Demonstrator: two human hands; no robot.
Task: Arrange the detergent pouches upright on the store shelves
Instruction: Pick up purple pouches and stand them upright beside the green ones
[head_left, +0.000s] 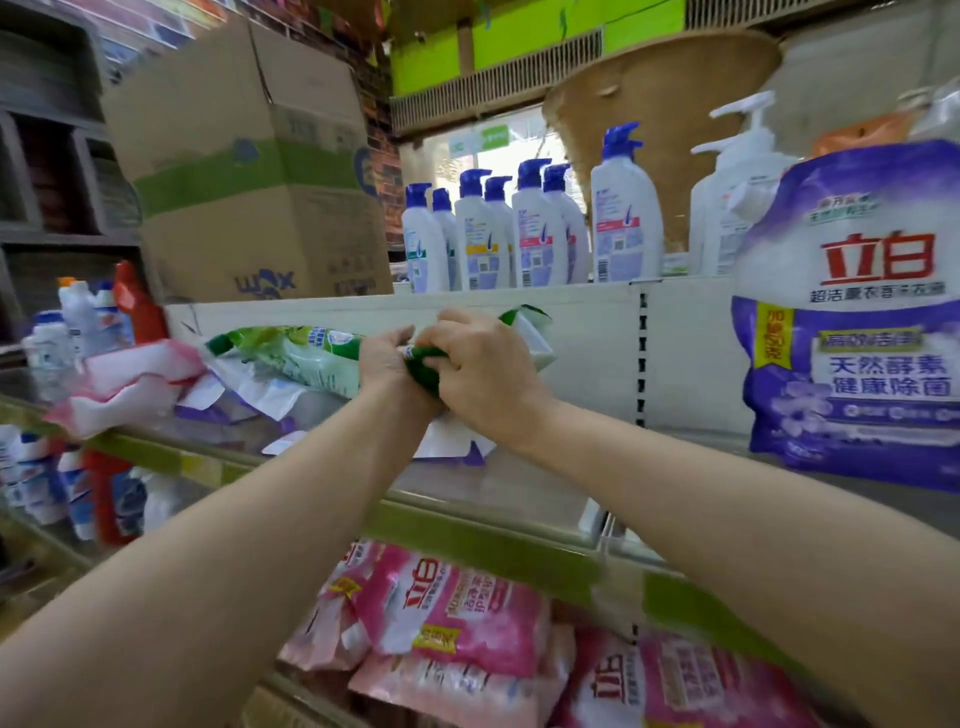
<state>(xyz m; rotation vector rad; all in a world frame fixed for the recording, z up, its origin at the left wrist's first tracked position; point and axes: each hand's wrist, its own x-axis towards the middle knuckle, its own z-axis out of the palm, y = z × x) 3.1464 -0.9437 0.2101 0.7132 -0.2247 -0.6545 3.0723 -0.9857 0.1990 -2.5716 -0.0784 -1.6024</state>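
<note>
A green and white detergent pouch (296, 356) lies tilted on its side on the middle shelf (498, 483), resting on other flattened pouches. My left hand (384, 364) grips its right end from the left. My right hand (480, 374) curls over the same dark green end from the right. A white and purple pouch (452, 441) lies flat under my hands. A large purple pouch (852, 332) stands upright at the right of the shelf. A pink pouch (135, 384) lies slumped at the left.
Blue-capped white pump bottles (524, 234) line the top shelf, beside a cardboard box (249, 171). Pink pouches (452, 618) lie piled on the lower shelf. Cleaner bottles (93, 322) stand at the far left. The shelf's green front rail (467, 540) runs under my forearms.
</note>
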